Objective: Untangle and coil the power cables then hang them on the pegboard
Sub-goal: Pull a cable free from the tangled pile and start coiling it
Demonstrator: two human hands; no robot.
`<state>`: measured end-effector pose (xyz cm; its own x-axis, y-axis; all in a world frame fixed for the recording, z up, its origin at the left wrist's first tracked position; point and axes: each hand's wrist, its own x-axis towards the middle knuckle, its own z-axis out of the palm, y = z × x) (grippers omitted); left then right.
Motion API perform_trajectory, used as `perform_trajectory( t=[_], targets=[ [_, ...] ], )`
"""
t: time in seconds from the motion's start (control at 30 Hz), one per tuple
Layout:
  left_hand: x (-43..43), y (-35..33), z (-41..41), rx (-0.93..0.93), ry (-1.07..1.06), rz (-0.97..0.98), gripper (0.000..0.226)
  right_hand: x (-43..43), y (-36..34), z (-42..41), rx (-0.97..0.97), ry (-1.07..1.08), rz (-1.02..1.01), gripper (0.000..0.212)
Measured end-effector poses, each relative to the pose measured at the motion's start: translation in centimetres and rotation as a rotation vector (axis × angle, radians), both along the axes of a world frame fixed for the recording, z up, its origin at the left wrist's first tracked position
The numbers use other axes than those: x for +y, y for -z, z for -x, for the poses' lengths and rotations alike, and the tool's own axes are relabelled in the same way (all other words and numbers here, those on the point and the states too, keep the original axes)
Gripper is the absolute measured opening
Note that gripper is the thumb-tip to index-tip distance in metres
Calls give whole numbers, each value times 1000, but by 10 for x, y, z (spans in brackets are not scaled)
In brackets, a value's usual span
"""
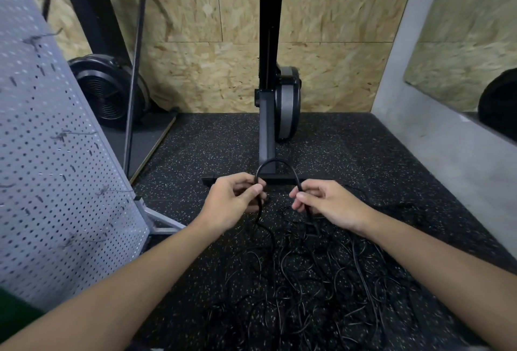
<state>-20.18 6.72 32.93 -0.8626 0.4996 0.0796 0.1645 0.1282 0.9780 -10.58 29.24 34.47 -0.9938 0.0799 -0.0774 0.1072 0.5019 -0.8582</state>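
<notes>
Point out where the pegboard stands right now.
In the head view the pegboard fills the left side, standing on its metal foot, left of the left hand and the tangled cables on the floor.

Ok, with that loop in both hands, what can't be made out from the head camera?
- Head view, tangle of thin black power cables: count, plugs and ends unreadable; black strands overlap on the dark speckled floor, and the bottom edge cuts the pile.
- The black cable loop, pinched by left hand and right hand: both legs vanish behind the hands into the tangle.
- Grey perforated pegboard: left edge cuts it; hooks small and blurred.
</notes>
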Motion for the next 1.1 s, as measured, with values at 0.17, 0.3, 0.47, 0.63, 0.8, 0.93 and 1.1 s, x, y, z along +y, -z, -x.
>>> perform_trajectory(
  t=[0.17, 0.3, 0.47, 0.63, 0.8, 0.93, 1.1],
  targets=[
    [1, -2, 4, -104, 2, -102, 14, 0, 11, 1, 5, 57, 17, 27],
    [10, -2, 0, -182, 56, -130, 25, 1, 14, 4, 107, 151, 131, 26],
    [24, -5, -2, -250, 31, -165, 20, 0, 12, 9, 99, 154, 234, 35],
    [37, -5, 5, -306, -12, -150, 20, 4, 12, 5, 121, 118, 208, 38],
    [53, -7, 5, -277, 63, -104, 14, 13, 19, -2, 104, 117, 164, 37],
    [63, -10, 2, -240, 115, -89, 12, 16, 19, -7, 68, 89, 121, 29],
    [71, -11, -8, -78, 102, -35, 23, 12, 16, -14, 61, 77, 53, 18]
  ],
)
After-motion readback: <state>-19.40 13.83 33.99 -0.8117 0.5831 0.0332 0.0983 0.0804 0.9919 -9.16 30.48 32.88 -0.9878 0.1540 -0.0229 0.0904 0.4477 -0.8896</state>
